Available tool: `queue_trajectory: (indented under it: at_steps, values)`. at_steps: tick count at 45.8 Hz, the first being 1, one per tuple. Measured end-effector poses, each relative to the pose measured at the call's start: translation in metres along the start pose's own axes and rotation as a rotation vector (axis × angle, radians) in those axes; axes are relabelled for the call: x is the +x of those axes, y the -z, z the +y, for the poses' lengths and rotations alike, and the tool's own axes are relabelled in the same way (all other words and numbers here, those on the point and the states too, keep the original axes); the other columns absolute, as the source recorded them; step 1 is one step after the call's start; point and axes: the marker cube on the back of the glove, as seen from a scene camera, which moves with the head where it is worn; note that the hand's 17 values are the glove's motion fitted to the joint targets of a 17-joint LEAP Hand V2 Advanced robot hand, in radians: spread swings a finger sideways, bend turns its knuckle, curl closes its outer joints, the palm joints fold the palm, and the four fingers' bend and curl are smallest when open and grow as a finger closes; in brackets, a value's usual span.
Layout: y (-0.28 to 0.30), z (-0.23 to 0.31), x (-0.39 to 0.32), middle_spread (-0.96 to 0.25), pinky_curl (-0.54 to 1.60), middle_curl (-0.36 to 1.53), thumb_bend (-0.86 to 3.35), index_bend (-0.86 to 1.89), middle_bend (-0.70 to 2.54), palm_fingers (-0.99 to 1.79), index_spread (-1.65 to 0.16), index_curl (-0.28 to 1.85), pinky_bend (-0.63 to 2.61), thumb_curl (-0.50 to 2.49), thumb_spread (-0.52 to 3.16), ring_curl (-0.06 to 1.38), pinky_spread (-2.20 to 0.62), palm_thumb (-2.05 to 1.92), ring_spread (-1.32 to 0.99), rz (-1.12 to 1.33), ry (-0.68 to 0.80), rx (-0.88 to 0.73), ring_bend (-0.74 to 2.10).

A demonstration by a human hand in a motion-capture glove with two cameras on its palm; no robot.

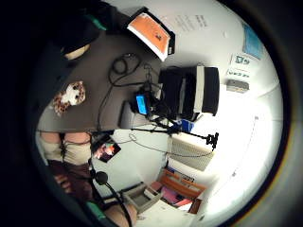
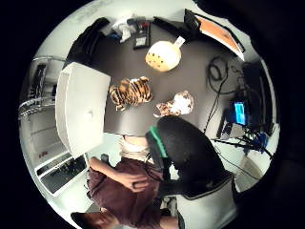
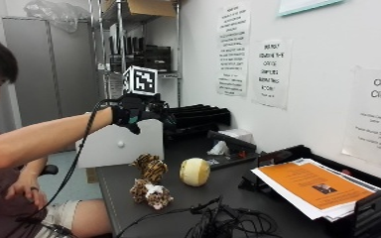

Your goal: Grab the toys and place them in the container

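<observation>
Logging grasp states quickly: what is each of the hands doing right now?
Right hand: raised above the table, holding nothing; whether its fingers are open cannot be told.
Left hand: bare, resting in the lap, holding nothing.

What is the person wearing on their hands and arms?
The right hand wears a black glove with a black cuff at the wrist. That forearm is bare, with no long sleeve, and the shirt's short sleeve is dark maroon. The other hand has no glove; it wears a ring on one finger.
</observation>
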Motion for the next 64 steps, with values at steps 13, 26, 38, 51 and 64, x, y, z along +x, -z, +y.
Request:
queue_trajectory:
  at_steps: [13,26,38,51,64]
  values:
    - [-0.048,-0.007,-0.018,-0.05,0.35,0.29,-0.05,0.04,0.18,-0.23,-0.24,0.20,0.90,0.24,1.20,0.24,-0.03,-0.05,-0.13,0.039,0.118,-0.111,0.58]
    - [-0.091,-0.016,-0.033,-0.02,0.36,0.28,-0.05,-0.01,0.12,-0.39,-0.21,0.11,0.93,0.26,1.08,0.23,0.01,-0.04,-0.05,0.036,0.173,-0.234,0.44]
    - [-0.135,-0.027,-0.051,-0.01,0.36,0.25,-0.03,0.00,0.11,-0.39,-0.21,0.07,0.91,0.28,1.05,0.24,0.03,-0.02,-0.03,0.097,0.203,-0.324,0.37]
    - [-0.177,-0.038,-0.066,0.00,0.37,0.24,-0.03,-0.03,0.12,-0.39,-0.20,0.04,0.96,0.30,1.04,0.25,0.04,-0.01,0.00,0.173,0.225,-0.409,0.33]
    - [-0.212,-0.048,-0.075,0.00,0.39,0.22,-0.02,0.01,0.10,-0.32,-0.21,0.03,1.03,0.31,1.04,0.28,0.05,0.00,0.01,0.121,0.268,-0.411,0.33]
